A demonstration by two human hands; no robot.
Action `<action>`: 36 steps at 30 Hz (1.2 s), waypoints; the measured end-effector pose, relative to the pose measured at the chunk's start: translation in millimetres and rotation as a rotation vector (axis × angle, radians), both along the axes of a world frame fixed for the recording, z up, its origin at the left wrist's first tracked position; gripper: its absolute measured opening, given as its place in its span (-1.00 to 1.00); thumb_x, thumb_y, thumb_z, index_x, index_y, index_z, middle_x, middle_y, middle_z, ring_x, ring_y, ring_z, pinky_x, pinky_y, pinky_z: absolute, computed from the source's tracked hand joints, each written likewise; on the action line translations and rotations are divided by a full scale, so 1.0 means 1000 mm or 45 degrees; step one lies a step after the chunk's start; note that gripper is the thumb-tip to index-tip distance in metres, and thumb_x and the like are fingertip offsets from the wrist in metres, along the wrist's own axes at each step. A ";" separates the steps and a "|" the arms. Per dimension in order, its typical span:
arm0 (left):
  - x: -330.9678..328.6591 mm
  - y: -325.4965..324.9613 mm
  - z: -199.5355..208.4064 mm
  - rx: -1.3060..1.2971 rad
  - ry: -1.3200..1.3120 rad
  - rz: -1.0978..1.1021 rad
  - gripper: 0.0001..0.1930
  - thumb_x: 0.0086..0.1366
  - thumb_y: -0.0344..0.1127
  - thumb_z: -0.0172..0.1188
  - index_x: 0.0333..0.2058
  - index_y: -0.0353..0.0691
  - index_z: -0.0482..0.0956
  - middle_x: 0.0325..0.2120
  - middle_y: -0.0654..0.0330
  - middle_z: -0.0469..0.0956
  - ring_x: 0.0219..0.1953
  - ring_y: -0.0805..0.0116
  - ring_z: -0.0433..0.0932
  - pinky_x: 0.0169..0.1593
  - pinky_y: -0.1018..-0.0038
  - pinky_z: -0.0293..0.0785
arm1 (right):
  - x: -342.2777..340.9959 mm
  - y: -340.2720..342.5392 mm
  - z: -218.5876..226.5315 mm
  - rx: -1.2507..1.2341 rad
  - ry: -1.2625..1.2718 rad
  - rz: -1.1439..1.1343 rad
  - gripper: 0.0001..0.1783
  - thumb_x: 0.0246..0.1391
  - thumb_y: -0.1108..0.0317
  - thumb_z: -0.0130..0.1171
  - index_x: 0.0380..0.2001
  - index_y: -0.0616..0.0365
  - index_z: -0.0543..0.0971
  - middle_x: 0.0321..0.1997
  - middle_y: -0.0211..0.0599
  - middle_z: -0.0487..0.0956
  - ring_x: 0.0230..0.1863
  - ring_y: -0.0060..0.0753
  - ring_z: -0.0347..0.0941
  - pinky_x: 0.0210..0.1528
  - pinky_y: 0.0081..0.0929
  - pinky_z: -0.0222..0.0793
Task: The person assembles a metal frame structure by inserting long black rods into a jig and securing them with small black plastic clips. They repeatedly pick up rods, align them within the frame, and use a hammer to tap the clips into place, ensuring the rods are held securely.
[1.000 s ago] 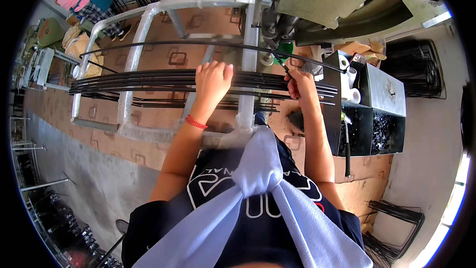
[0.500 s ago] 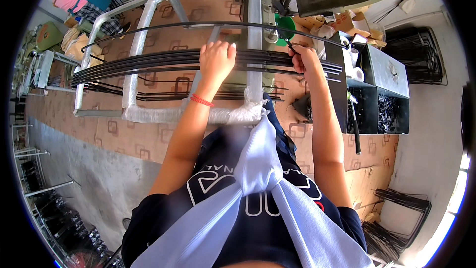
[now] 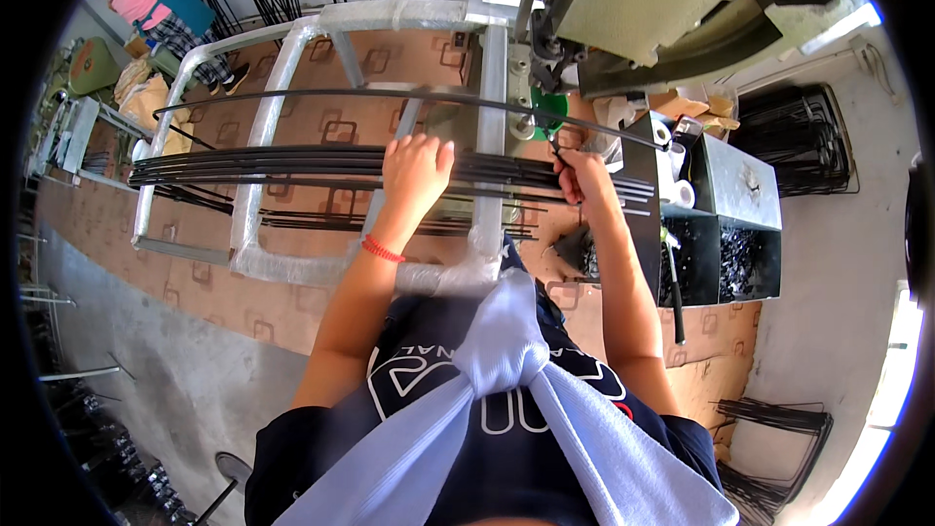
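Note:
A bundle of long black rods [image 3: 292,162] lies across a pale frame wrapped in clear plastic [image 3: 255,146]. My left hand [image 3: 417,173], a red bracelet at its wrist, is closed over the bundle near its middle, with the fingertips hidden on the far side. Toward the right ends of the rods, my right hand [image 3: 584,178] is closed in a pinch. A small dark piece [image 3: 556,147] pokes out past its fingers, too small to name. One separate black rod [image 3: 390,93] runs across the frame, beyond both hands.
A green machine [image 3: 633,10] stands at the far right, with a green container [image 3: 548,115] below it. Right of my right hand are metal bins [image 3: 750,180] with small dark parts and a black-handled tool [image 3: 676,297]. Another person [image 3: 161,0] is at the far left.
The whole view has shifted, so the scene sits lower in the picture. Both hands keep about the same places on the rods.

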State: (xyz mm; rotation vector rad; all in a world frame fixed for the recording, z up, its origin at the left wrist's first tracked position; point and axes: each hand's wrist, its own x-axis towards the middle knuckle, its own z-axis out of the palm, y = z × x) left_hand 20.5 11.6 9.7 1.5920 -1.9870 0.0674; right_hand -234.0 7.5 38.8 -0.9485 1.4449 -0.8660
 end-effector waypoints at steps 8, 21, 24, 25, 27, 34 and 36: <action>0.000 0.007 0.006 0.069 0.040 0.024 -0.72 0.18 -0.22 0.00 -0.63 -0.23 0.44 -0.62 0.15 0.42 -0.46 0.18 0.39 -0.26 0.34 0.26 | 0.007 0.009 0.015 0.034 0.035 0.039 -0.73 -0.04 0.34 -0.12 -0.70 0.26 0.41 -0.89 -0.38 0.28 -0.88 -0.62 0.09 -0.79 -0.62 -0.10; -0.004 -0.004 0.008 -0.028 0.271 0.013 -0.91 0.13 -0.37 0.06 -0.54 -0.18 0.45 -0.60 0.21 0.43 -0.46 0.21 0.42 -0.29 0.35 0.27 | 0.007 0.002 0.019 0.073 -0.089 -0.064 -0.71 -0.01 0.29 -0.07 -0.71 0.21 0.41 -0.89 -0.40 0.28 -0.89 -0.64 0.08 -0.84 -0.67 -0.13; -0.001 -0.024 0.023 -0.027 0.653 -0.113 -0.94 0.09 -0.51 0.03 -0.43 -0.23 0.45 -0.51 0.11 0.46 -0.49 0.15 0.46 -0.42 0.36 0.36 | 0.007 0.001 0.020 0.079 -0.056 -0.113 -0.71 -0.02 0.29 -0.07 -0.71 0.21 0.41 -0.89 -0.41 0.28 -0.90 -0.63 0.08 -0.85 -0.67 -0.14; 0.006 -0.037 0.028 -0.038 0.640 -0.150 -0.95 0.10 -0.50 0.03 -0.44 -0.23 0.46 -0.51 0.09 0.47 -0.46 0.13 0.47 -0.39 0.34 0.37 | 0.008 0.002 0.020 0.090 -0.044 -0.132 -0.71 -0.02 0.29 -0.07 -0.71 0.22 0.41 -0.89 -0.41 0.28 -0.90 -0.63 0.08 -0.85 -0.67 -0.14; 0.019 -0.072 0.043 0.004 0.397 -0.201 -0.91 0.14 -0.43 0.00 -0.47 -0.25 0.49 -0.49 0.07 0.49 -0.42 0.08 0.48 -0.33 0.29 0.40 | 0.006 0.002 0.013 0.080 -0.015 -0.096 -0.70 0.02 0.28 -0.07 -0.70 0.19 0.40 -0.89 -0.41 0.26 -0.90 -0.61 0.07 -0.87 -0.66 -0.12; 0.029 -0.182 0.028 0.770 -0.513 -0.282 -0.75 0.09 -0.29 0.01 -0.38 -0.32 0.57 -0.34 -0.09 0.55 -0.24 -0.01 0.53 -0.21 0.19 0.43 | 0.011 0.004 0.016 0.093 -0.019 -0.104 -0.71 -0.05 0.33 -0.08 -0.74 0.24 0.40 -0.90 -0.39 0.26 -0.91 -0.61 0.05 -0.87 -0.65 -0.16; 0.026 -0.194 0.022 0.817 -0.535 -0.286 -0.74 0.06 -0.31 0.01 -0.35 -0.32 0.57 -0.31 -0.10 0.54 -0.22 -0.02 0.53 -0.19 0.19 0.43 | 0.010 0.004 0.016 0.099 -0.012 -0.117 -0.72 -0.06 0.34 -0.09 -0.74 0.25 0.40 -0.90 -0.39 0.25 -0.92 -0.60 0.04 -0.88 -0.64 -0.16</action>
